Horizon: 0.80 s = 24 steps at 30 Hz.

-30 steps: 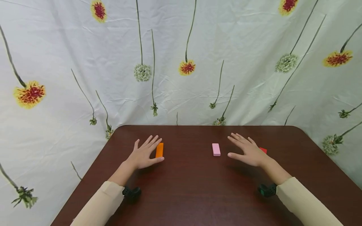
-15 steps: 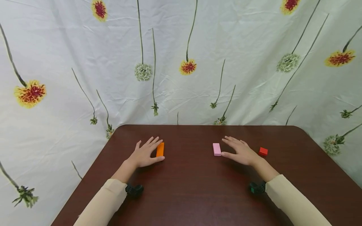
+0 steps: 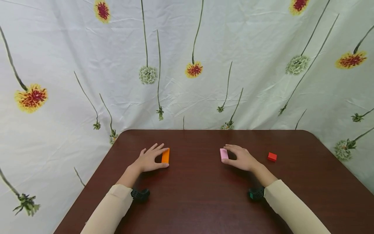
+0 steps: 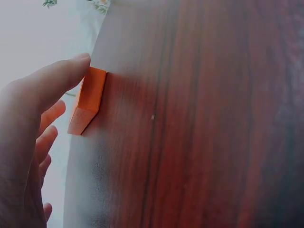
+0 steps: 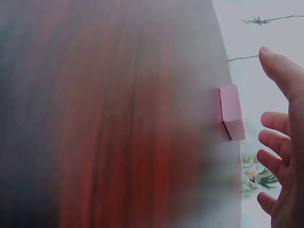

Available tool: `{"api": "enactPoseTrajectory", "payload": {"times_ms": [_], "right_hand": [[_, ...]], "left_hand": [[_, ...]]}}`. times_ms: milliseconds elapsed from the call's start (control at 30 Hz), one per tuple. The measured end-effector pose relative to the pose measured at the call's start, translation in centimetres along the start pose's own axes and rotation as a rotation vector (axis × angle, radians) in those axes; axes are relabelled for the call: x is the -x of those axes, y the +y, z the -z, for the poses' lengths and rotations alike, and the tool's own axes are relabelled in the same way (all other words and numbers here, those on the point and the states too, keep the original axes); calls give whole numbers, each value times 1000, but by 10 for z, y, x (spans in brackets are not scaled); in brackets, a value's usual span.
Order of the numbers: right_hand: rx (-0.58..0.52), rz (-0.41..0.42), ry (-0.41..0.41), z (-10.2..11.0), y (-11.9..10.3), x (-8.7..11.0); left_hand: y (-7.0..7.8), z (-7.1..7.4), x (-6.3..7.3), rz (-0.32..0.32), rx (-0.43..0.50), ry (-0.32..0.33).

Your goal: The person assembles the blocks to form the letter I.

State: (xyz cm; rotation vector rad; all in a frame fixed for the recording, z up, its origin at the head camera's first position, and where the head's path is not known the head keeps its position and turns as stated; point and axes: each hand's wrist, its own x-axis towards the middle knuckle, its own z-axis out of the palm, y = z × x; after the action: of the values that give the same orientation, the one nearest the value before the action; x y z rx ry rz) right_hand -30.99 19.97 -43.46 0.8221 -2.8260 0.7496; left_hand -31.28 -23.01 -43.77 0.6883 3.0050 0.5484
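Note:
An orange rectangular block [image 3: 165, 157] lies on the table beside my left hand [image 3: 147, 161]. The thumb and index finger spread across its two ends. In the left wrist view the thumb overlaps one end of the orange block [image 4: 91, 90], the other fingers loosely bent behind; contact is unclear. My right hand [image 3: 242, 158] hovers at a pink block [image 3: 223, 154], thumb by its near end and fingers by its far end. From the right wrist, a gap shows between those fingers and the pink block [image 5: 231, 107]. A small red block [image 3: 272, 157] lies right of that hand.
The dark brown wooden table [image 3: 193, 195] has rounded far corners. A white cloth [image 3: 169, 48] printed with flowers hangs behind it and along its left and right sides. Dark bands with camera mounts sit at both wrists.
My right hand has moved left from beside the red block to the pink block, uncovering the red one. The left hand's thumb and index finger have drawn slightly closer around the orange block.

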Motion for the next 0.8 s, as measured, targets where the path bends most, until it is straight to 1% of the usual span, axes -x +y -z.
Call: {"api": "enactPoseTrajectory", "payload": {"times_ms": [300, 433, 567, 800], "right_hand": [[-21, -3, 14, -8, 3, -2], [-74, -30, 12, -10, 5, -2], [-130, -38, 18, -12, 8, -3], [-176, -64, 50, -16, 12, -4]], "left_hand": [[-1, -1, 0, 18, 17, -16], [0, -1, -1, 25, 32, -15], [0, -1, -2, 24, 41, -9], [0, -3, -3, 42, 73, -11]]}}
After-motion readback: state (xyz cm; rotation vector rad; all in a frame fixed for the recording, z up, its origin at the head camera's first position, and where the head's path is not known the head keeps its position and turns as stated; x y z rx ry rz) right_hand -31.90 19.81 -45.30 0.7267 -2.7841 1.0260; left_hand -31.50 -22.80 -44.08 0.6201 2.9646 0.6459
